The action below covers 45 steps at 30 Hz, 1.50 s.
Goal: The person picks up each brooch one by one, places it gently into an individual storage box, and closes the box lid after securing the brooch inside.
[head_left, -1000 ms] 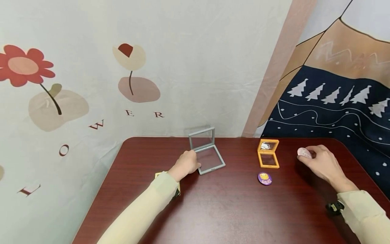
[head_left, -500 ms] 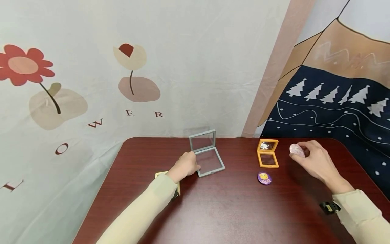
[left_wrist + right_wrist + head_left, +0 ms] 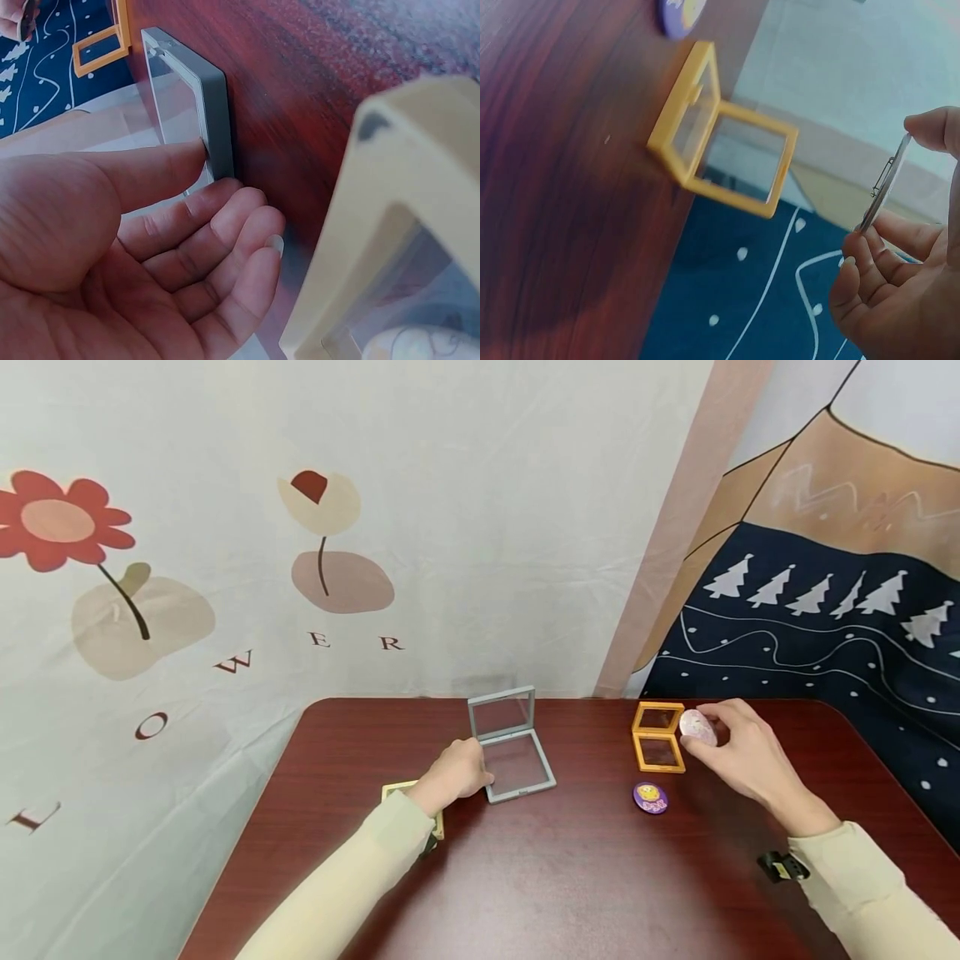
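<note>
My left hand point(image 3: 459, 767) pinches the left edge of an open grey hinged display frame point(image 3: 508, 736), its clear lid standing up. In the left wrist view, thumb and forefinger grip the grey rim point(image 3: 216, 124); the other fingers are curled. My right hand point(image 3: 750, 762) holds a round pale pink pin badge point(image 3: 698, 727) between thumb and fingers. The right wrist view shows the badge edge-on, with a safety pin point(image 3: 883, 177) on its back. Just left of it stands a small open orange display frame point(image 3: 657, 734), clear film in both halves. The badge appears apart from this frame.
A purple badge point(image 3: 650, 798) with a yellow figure lies in front of the orange frame. A pale yellow frame point(image 3: 337, 247), with something inside, lies partly hidden under my left forearm. Printed cloth point(image 3: 480, 527) hangs directly behind the dark red table point(image 3: 570, 877).
My right hand has carried the pink badge leftward to the orange frame. My left hand keeps its grip; the grey frame has shifted slightly toward me.
</note>
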Motion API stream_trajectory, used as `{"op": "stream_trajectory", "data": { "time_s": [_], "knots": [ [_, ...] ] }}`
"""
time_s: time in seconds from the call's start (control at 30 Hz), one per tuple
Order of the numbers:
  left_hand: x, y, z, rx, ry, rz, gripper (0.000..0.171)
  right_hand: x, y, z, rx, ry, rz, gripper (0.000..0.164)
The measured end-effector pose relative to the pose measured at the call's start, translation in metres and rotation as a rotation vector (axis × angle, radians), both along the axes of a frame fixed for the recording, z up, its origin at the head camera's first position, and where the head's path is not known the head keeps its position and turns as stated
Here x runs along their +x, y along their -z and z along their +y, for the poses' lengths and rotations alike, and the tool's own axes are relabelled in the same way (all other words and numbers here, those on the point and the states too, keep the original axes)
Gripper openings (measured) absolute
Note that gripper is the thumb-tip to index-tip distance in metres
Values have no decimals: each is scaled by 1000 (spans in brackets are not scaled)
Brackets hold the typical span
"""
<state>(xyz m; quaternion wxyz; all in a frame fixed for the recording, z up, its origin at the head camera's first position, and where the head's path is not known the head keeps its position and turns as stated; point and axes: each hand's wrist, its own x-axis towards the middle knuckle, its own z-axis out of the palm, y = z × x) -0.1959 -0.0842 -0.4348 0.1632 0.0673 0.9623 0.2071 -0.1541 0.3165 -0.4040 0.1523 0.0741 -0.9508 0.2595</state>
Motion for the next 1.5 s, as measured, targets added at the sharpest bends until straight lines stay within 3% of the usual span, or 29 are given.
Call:
{"op": "stream_trajectory", "data": {
  "time_s": [0.63,1.5],
  "knots": [
    [4,5,-5,-7,54,7,16,-10,5,-74,-118,-171,13,49],
    [13,-1,-9,4,103,21,27,-4,20,-161,-59,-358,8,50]
  ]
}}
